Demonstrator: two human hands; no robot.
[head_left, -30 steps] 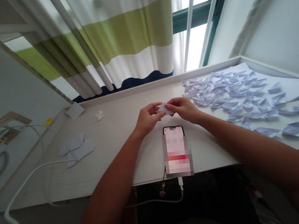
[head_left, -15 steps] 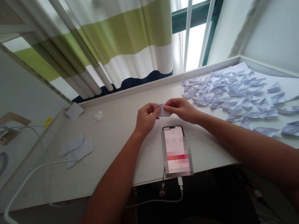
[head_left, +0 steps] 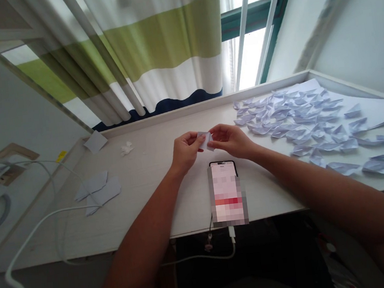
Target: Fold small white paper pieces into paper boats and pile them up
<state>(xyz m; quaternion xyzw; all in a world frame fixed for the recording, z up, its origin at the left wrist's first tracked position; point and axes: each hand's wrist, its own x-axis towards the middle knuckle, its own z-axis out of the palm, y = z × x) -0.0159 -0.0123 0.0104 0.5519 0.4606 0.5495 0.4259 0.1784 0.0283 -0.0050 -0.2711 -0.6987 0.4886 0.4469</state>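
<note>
Widening right grip (head_left: 231,139) at paper (head_left: 205,139)

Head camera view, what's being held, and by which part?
A small white paper: left grip on its left side, right grip at its lower right.

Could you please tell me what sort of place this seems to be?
Probably a home or dormitory room, though I cannot tell which: a striped curtain hangs at the window behind a white desk, where a smartphone lies with a cable plugged in.
</note>
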